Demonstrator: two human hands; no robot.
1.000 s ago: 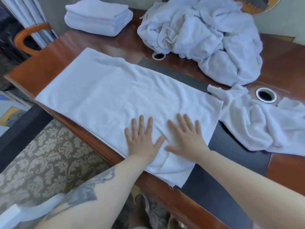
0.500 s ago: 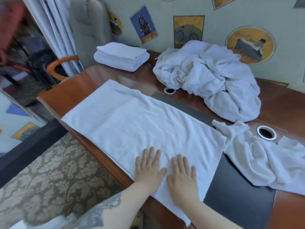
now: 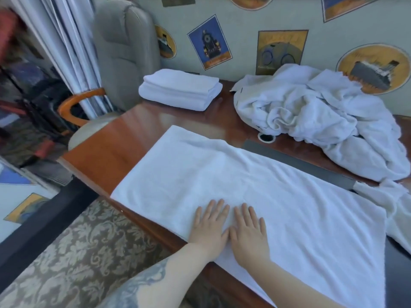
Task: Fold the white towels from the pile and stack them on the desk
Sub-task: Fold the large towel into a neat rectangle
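A long white towel (image 3: 233, 181) lies flat along the front of the wooden desk (image 3: 104, 152). My left hand (image 3: 210, 227) and my right hand (image 3: 249, 234) press flat on it side by side near its front edge, fingers straight. A pile of crumpled white towels (image 3: 322, 116) sits at the back right of the desk. A stack of folded white towels (image 3: 180, 88) rests at the back left corner. Another loose towel (image 3: 398, 210) lies at the right edge of view.
A dark desk mat (image 3: 298, 163) shows behind the flat towel, with a round cable hole (image 3: 266, 137) near the pile. A grey armchair (image 3: 124, 52) with a wooden arm stands left of the desk, beside curtains. Patterned carpet lies below the desk's front edge.
Both hands have slid left along the towel's front edge and come closer together. The view has tilted up, showing the wall and chair.
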